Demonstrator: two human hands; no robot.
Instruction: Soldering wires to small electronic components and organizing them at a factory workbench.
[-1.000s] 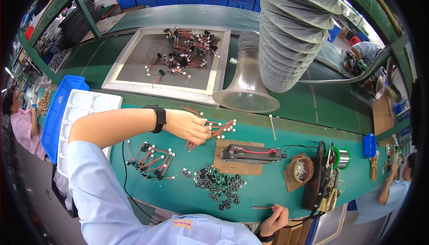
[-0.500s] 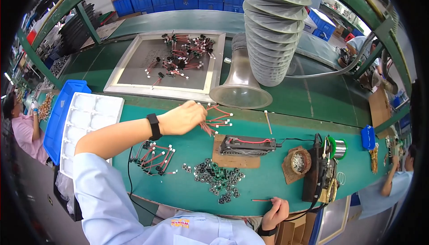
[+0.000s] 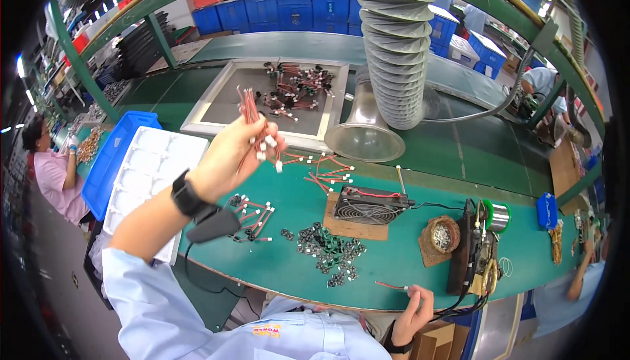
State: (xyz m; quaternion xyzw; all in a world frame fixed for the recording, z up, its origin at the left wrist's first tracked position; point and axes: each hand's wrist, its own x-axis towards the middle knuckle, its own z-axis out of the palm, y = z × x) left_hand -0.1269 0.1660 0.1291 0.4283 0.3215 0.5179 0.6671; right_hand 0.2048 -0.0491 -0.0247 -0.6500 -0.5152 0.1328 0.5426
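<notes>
My left hand [image 3: 239, 153] is raised above the left part of the bench, its fingers closed round a bundle of red wires with white connectors [image 3: 249, 105]. At the bench's front edge, my right hand [image 3: 415, 307] pinches one short red wire [image 3: 390, 285] by its white connector end. A few loose connector wires [image 3: 331, 175] lie on the green mat beyond a small black fan [image 3: 371, 204] on a brown board. Small dark components [image 3: 328, 252] are heaped before the fan. Wires with black parts attached [image 3: 252, 222] lie left of that heap, partly behind a dark object at my left wrist.
A framed screen [image 3: 216, 101] holds a pile of wired parts. Beside it stands a clear extraction hood [image 3: 365, 140] under a grey hose. White trays [image 3: 154, 176] and a blue bin [image 3: 118, 156] are at left; a solder spool [image 3: 499, 216] and soldering stand are at right. Co-workers sit on both sides.
My left hand has lifted from the loose wires and moved left and up, with the wire bundle in it. My right hand has shifted slightly, still with its single wire. The view has shifted too.
</notes>
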